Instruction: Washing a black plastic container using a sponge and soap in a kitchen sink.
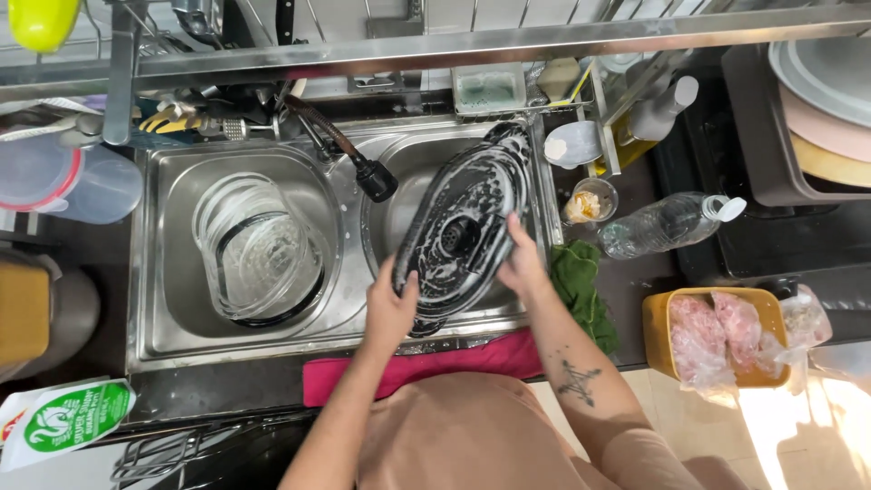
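The left hand point(388, 313) is gripping the lower-left rim of a soapy black oval lid point(463, 231), while the right hand point(522, 263) is pressing on its lower-right face. The lid is tilting over the right basin of the sink point(154, 263), its long axis running from near the body up and to the right, both hands sitting at its near end.

My arms are bare to the elbow, a dark star-shaped tattoo marks my right forearm point(577, 381), and I wear a peach-coloured top point(463, 436)
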